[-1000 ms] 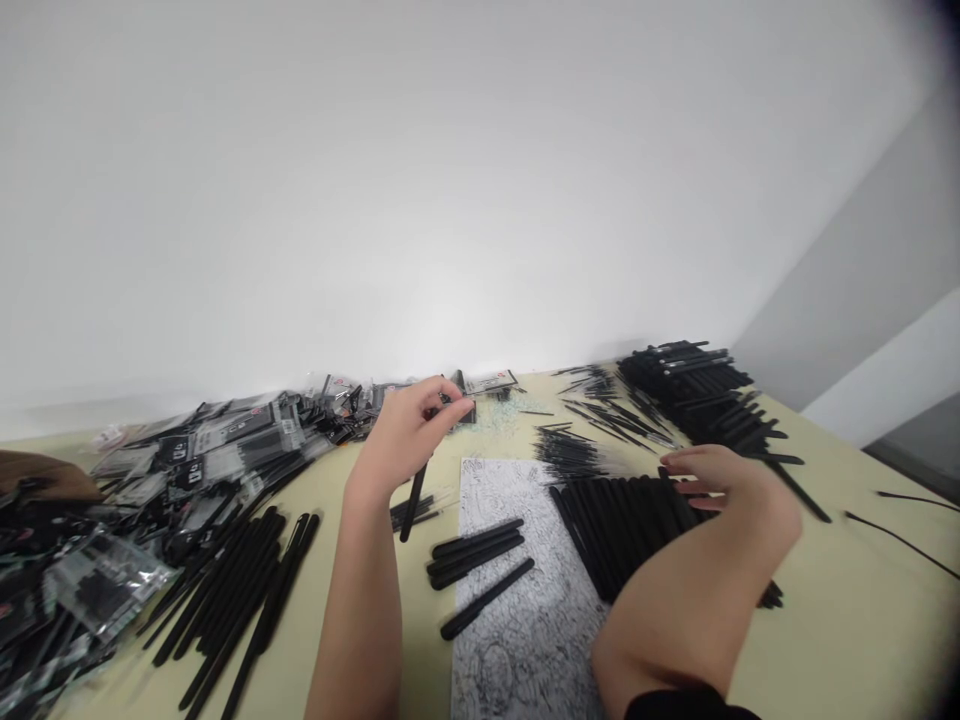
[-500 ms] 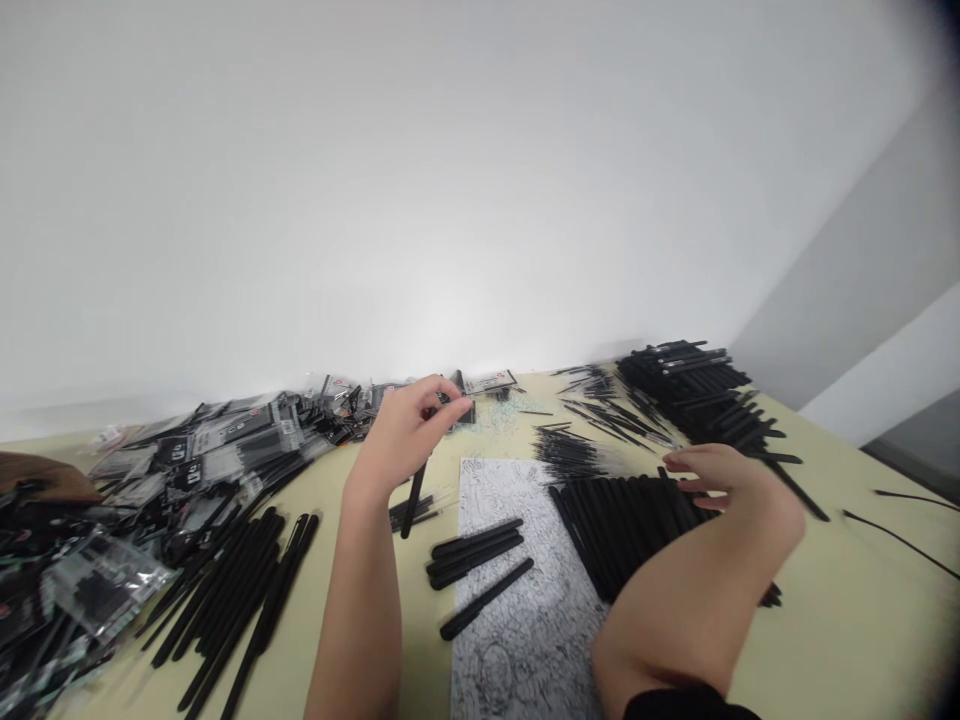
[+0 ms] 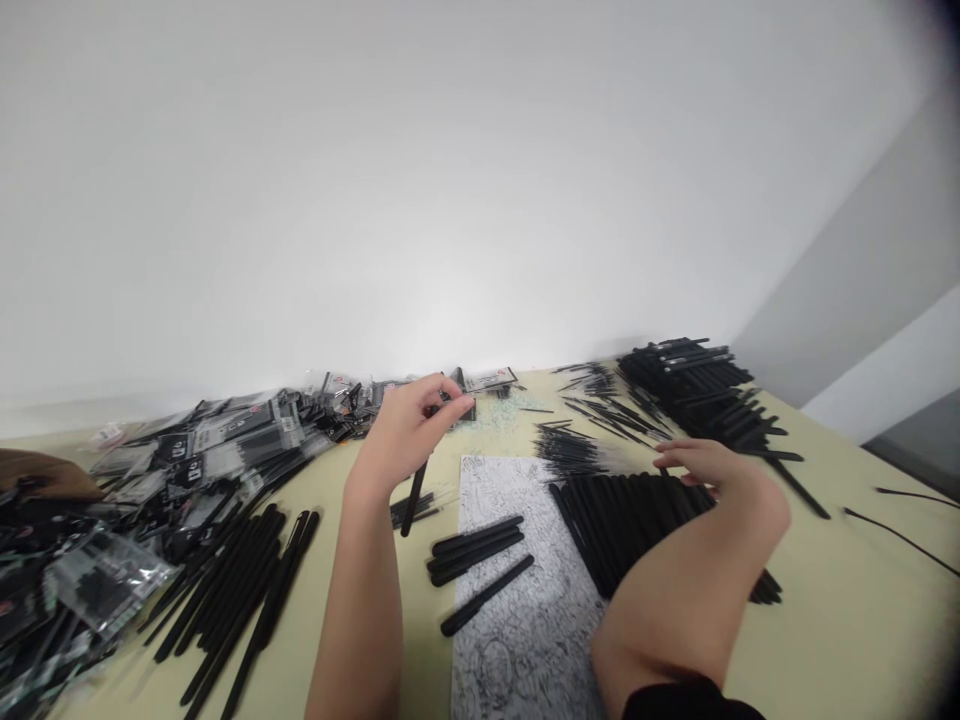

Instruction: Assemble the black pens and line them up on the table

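Note:
My left hand (image 3: 412, 435) is closed around a slim black pen (image 3: 412, 497), which points down below the palm above the yellow table; the thumb and index finger meet at the front. My right hand (image 3: 720, 470) is over the far end of a tight row of black pens (image 3: 611, 520). Its fingers are bent together at the tip of one pen, and the palm hides part of the row. Between the hands, several loose black pens (image 3: 480, 550) lie partly on a white sheet with a dense black pattern (image 3: 517, 650).
Plastic packets (image 3: 240, 440) are heaped at the left. In front of them lies a bunch of black pens (image 3: 232, 590). Thin refills (image 3: 566, 450) are spread beyond the sheet. More black pens (image 3: 686, 375) are piled at the back right, by the white wall. Two thin black cables (image 3: 900, 540) cross the right side.
My right hand has shifted slightly left and up, its fingers coming down onto the pen tip at the row's far end. My left hand stays in place with its pen.

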`<control>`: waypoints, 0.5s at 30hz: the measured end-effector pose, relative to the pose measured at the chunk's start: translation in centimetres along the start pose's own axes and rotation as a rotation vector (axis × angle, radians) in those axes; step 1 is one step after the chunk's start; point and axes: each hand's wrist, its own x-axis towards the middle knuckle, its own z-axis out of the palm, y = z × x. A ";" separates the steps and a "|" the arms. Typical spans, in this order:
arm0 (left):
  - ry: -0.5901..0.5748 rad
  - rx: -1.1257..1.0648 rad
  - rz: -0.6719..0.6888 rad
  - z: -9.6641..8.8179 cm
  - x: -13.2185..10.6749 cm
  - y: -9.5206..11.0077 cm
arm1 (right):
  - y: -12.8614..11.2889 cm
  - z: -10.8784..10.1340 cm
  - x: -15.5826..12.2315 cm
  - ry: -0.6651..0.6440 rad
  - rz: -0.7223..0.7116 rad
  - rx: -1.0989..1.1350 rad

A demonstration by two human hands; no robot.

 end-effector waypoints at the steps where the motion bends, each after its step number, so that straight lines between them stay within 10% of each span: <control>1: 0.002 0.000 0.003 0.0 0.0 0.0 | 0.1 0.0 0.0 0.000 0.005 0.007; 9: 0.026 -0.006 0.005 0.0 0.0 0.1 | -0.1 -0.2 -0.4 0.009 -0.008 0.071; 15: 0.344 -0.080 -0.030 0.5 0.5 -0.1 | -5.0 0.5 -4.2 -0.032 -0.367 0.036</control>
